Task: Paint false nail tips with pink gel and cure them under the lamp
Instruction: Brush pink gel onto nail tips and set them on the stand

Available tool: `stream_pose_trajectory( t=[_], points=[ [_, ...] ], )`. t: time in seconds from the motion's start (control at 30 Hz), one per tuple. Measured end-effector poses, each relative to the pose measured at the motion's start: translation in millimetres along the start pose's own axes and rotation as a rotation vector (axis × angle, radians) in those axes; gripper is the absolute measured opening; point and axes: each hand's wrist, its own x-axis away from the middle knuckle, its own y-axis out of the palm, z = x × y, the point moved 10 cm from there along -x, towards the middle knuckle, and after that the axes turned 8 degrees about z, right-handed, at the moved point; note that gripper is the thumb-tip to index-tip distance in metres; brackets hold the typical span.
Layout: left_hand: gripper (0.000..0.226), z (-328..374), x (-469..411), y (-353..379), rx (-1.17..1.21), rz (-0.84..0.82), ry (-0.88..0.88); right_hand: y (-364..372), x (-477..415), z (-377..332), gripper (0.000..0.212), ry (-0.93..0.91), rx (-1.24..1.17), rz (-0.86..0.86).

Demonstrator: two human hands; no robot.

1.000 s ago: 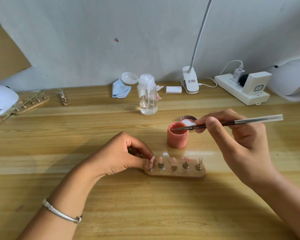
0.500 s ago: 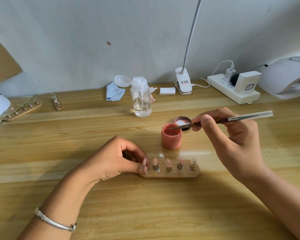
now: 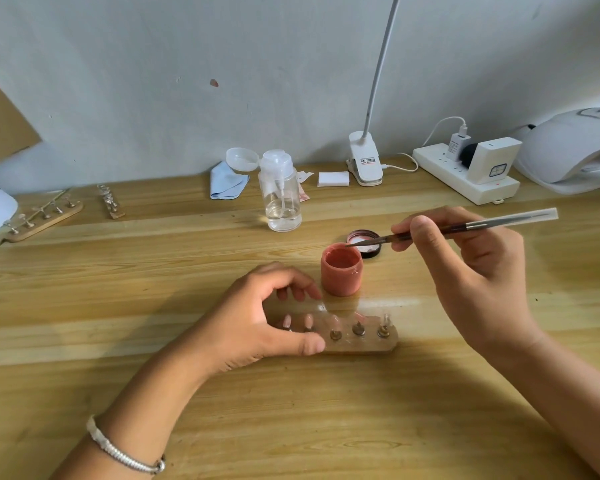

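i see that my left hand (image 3: pixel 260 317) has slid along the wooden holder (image 3: pixel 368 344). a moment ago it pinched only the end, and now the thumb sits on the front edge with the fingers curled behind, so it grips the holder tight. my right hand (image 3: pixel 471 271) pinches the brush (image 3: pixel 482 224), and the tip has moved from the middle of the gel pot (image 3: pixel 342 271) to its far rim. i think i am wiping off extra gel and getting ready to paint the next tip. the nail tips (image 3: pixel 287 321) stand in a row on the holder, between my two hands. the ones under my left fingers look pink and shiny, and the one nearest my right hand looks clear like glass. the holder is flat brown wood with little metal pegs. the pot is small, round and smeared with pink, just past my left fingers. the brush is thin, with a silver neck and a clear cap. the white, round curing lamp (image 3: pixel 568 150) waits well beyond my right hand.
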Motion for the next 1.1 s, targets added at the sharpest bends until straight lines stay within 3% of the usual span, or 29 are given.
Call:
stream_pose_trajectory(
  t=[0.17, 0.3, 0.53, 0.7, 0.8, 0.97, 1.1],
  points=[
    [0.048, 62, 14, 14, -0.515, 0.353, 0.451, -15, -8, 14, 0.021, 0.111, -0.059, 0.127],
    [0.036, 85, 16, 51, -0.686, 0.373, 0.586, -26, -14, 28, 0.022, 0.211, -0.125, 0.228],
    [0.026, 83, 15, 60, -0.703, 0.372, 0.567, -31, -16, 34, 0.023, 0.248, -0.133, 0.264],
    [0.018, 90, 23, 65, -0.737, 0.387, 0.684, -31, -16, 35, 0.022, 0.253, -0.129, 0.268],
    [0.011, 97, 31, 52, -0.626, 0.49, 0.749, -31, -17, 37, 0.024, 0.252, -0.093, 0.247],
    [0.011, 90, 35, -6, -0.381, 0.768, 0.652, -2, -14, 29, 0.024, 0.165, 0.092, -0.019],
    [0.03, 41, 21, -47, -0.069, 0.823, 0.298, 25, -4, 21, 0.015, 0.078, 0.192, -0.221]
  ],
)
